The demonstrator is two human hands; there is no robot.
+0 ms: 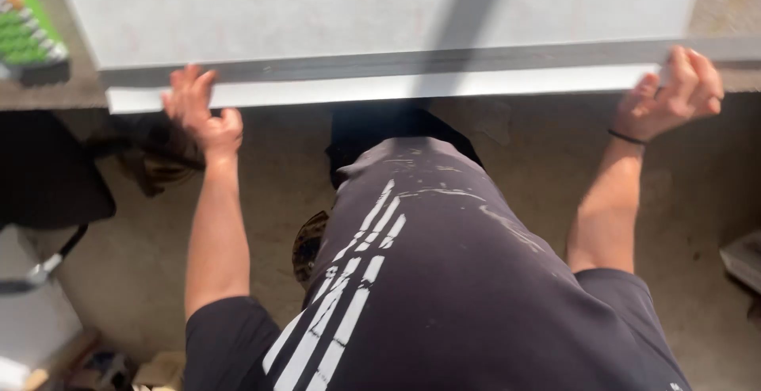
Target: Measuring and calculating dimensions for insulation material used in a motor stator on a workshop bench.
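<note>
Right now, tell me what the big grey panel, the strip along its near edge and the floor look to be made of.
Big grey panel: likely fibre-cement or plasterboard; flat, matt, faintly mottled grey face.
Strip: smooth pale edge band, bright in sunlight; perhaps painted metal or the panel's cut edge, unclear. The left hand and right hand grip it.
Floor: seemingly bare concrete; dull, dusty, stained.

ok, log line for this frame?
left hand: gripping near edge of grey panel | right hand: gripping same edge, far end | panel: flat, held at both ends | floor: concrete below
</note>
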